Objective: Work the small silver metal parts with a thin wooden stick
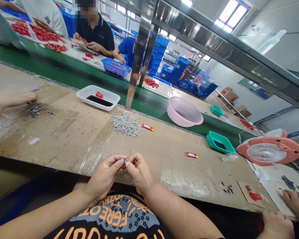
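Observation:
My left hand (pixel 105 176) is closed, its thumb and fingers pinching a small dark and silvery part (pixel 125 161) above the table's near edge. My right hand (pixel 141 171) meets it at the same part, fingertips close together. A thin wooden stick (pixel 142 173) lies across my right hand, held between its fingers and slanting down to the wrist. Between the fingertips a fine needle-like rod (pixel 129 154) points up; which hand grips it I cannot tell. Beyond my hands lies a heap of small silvery parts (pixel 126 124), with a small red and yellow box (pixel 148 127) beside it.
A white basket (pixel 81 94) with a dark bottom stands behind the heap. Farther right are a pink basket (pixel 173 116), a second small red box (pixel 191 155), a green tray (pixel 210 141) and an orange fan (pixel 249 156). Co-workers' hands work at far left and right. A metal post (pixel 137 56) rises ahead.

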Action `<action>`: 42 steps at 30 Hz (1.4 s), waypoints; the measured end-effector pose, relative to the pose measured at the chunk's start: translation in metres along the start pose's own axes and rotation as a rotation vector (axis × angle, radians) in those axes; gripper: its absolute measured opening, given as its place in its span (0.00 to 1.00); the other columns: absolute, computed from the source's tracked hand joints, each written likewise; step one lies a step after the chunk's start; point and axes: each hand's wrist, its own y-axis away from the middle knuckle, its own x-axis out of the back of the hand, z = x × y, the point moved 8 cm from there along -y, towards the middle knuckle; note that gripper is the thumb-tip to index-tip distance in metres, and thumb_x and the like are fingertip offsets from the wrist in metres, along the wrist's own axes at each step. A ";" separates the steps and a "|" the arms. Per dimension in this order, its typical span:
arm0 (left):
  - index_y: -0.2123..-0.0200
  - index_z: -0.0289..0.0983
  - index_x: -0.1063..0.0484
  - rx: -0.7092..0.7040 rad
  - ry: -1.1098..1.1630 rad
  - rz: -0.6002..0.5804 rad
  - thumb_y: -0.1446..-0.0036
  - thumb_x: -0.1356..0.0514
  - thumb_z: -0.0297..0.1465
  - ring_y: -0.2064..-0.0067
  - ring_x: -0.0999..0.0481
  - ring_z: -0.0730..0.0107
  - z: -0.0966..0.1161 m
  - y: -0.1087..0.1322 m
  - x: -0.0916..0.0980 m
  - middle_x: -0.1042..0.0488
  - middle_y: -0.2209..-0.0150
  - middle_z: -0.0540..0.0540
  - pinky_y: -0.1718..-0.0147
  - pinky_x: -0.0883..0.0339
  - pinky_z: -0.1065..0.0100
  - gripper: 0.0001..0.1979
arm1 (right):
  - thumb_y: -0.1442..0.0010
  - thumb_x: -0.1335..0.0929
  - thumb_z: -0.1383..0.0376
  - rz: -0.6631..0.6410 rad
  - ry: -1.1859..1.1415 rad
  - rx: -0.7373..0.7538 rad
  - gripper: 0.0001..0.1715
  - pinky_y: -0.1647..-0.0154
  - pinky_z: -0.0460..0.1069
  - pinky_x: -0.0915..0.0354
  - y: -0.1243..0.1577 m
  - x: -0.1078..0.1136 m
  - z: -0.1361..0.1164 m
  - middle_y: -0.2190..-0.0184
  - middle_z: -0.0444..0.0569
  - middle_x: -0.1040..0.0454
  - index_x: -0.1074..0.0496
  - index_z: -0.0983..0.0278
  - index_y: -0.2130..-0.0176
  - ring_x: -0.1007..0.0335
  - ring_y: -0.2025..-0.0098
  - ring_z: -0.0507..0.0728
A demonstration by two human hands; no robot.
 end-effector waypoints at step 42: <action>0.67 0.35 0.24 -0.042 -0.117 0.022 0.46 0.39 0.40 0.67 0.30 0.72 0.002 0.008 0.003 0.26 0.70 0.47 0.65 0.35 0.73 0.13 | 0.50 0.35 0.67 0.029 0.099 0.106 0.05 0.71 0.45 0.44 0.009 -0.005 0.002 0.76 0.40 0.39 0.39 0.62 0.71 0.44 0.74 0.49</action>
